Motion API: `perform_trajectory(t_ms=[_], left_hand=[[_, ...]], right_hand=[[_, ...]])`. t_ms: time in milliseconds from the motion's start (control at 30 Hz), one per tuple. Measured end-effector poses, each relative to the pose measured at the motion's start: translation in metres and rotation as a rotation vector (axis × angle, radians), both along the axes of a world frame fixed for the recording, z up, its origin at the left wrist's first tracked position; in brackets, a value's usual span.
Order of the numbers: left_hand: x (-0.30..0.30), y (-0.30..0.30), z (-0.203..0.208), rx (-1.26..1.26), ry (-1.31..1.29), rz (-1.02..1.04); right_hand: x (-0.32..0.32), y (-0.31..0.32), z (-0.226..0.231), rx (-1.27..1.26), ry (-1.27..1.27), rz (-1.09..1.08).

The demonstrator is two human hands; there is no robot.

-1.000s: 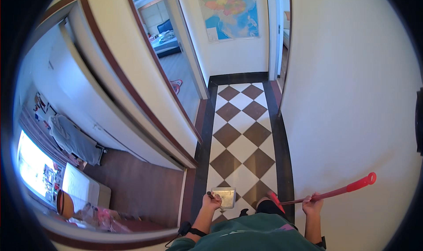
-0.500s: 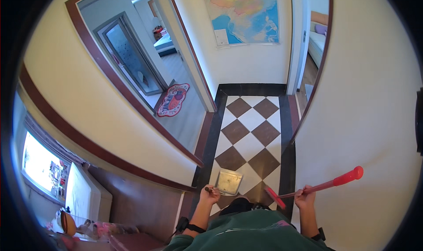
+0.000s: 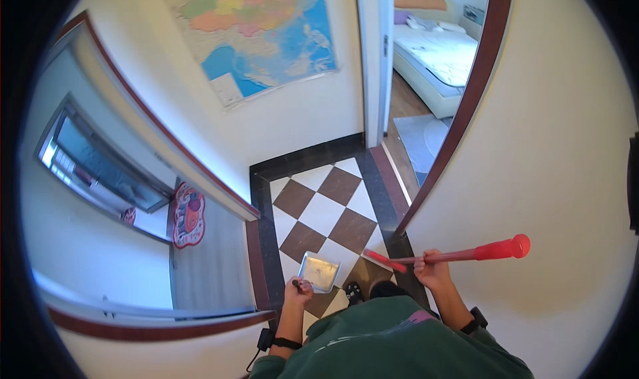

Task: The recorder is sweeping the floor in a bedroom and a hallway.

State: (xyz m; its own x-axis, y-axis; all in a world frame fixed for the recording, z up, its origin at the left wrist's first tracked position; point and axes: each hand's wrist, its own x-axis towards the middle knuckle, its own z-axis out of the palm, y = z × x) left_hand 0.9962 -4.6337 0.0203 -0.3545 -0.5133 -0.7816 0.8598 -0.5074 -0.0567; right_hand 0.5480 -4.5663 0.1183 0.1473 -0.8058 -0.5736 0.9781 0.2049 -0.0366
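Observation:
My left hand (image 3: 299, 290) is closed round the dark handle of a pale, square-edged dustpan (image 3: 320, 272). Its flat pan is over the checkered tiles, in front of my feet. In my right hand (image 3: 432, 271) is a broom (image 3: 500, 248), gripped partway along its reddish stick. The thick red end of the stick points right, toward the wall. Its narrow red head, at the left end, is beside the dustpan with a gap between them. Whether the head touches the floor I cannot tell.
Brown and white tiles (image 3: 321, 213) with a black border run ahead to a wall with a map (image 3: 266, 39). An open doorway at right shows a bed (image 3: 436, 56) and a grey rug (image 3: 423, 139). Through the left doorway lies a red-pink mat (image 3: 189, 216). A plain wall (image 3: 566, 179) is close on my right.
My view has turned right and moved forward, bringing the bed into sight. The broom head has swung up and left, nearer the dustpan. Both hands keep their holds.

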Motion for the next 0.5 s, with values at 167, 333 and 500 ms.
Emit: perform_trajectory(t_ms=[167,333,500], left_hand=[[-0.025,-0.169,0.006,-0.037,-0.096,-0.113],[-0.049,-0.318,0.014,0.017,-0.138,-0.209],[-0.092,-0.443,0.029,0.092,-0.143,-0.350]], right_hand=[[-0.008,-0.128,-0.002,-0.070,-0.013,-0.052],[-0.022,-0.274,-0.018,-0.044,-0.059,-0.067],[-0.046,-0.385,-0.008,0.076,-0.023,-0.145]])
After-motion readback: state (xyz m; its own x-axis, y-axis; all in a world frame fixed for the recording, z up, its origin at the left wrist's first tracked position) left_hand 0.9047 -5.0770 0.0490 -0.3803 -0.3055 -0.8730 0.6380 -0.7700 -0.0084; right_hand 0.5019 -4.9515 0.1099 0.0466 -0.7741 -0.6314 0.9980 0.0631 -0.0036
